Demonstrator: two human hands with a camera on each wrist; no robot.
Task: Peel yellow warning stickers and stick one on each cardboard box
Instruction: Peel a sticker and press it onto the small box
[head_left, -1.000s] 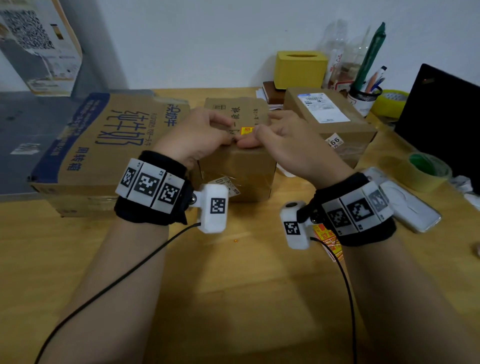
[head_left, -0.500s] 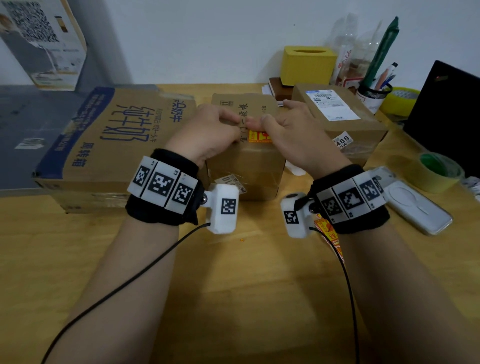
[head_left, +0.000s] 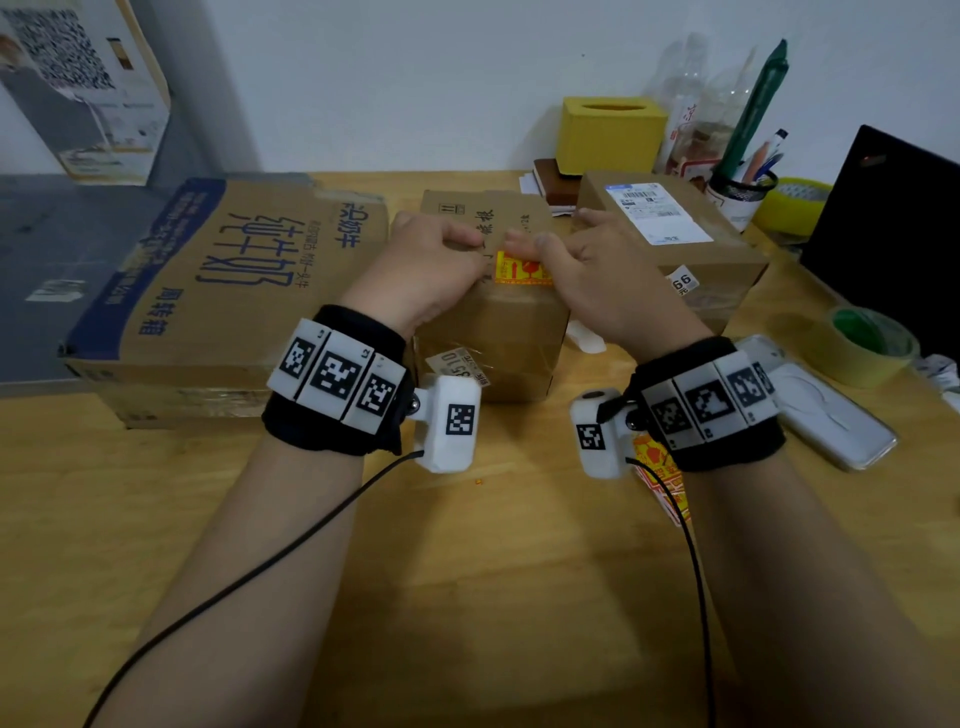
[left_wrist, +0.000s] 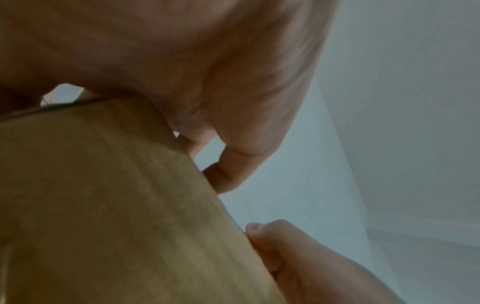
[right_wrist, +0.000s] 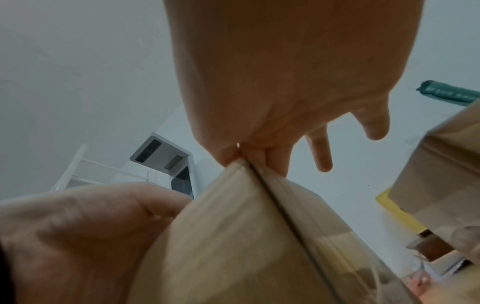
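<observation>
1. A person is sitting at a light wooden table, with both forearms reaching forward and a black strap with white coded markers on each wrist
2. A small brown cardboard box is standing in the middle of the table, between a large flat cardboard carton with blue printing on the left and a brown cardboard parcel with a white shipping label on the right
3. A yellow warning sticker with red print is lying on the top of the small box, right at its near edge
4. The left hand is resting on the box top at the sticker's left end, fingers curled under; whether they are pinching the sticker cannot be told
5. The right hand is lying over the sticker's right end, thumb and forefinger pressing at the box edge, the other fingers spread loosely
6. A sheet of yellow and red stickers is lying on the table, partly hidden under the right wrist
7. A roll of yellow tape and a white flat case are sitting at the right, with a yellow tissue box near the wall
</observation>
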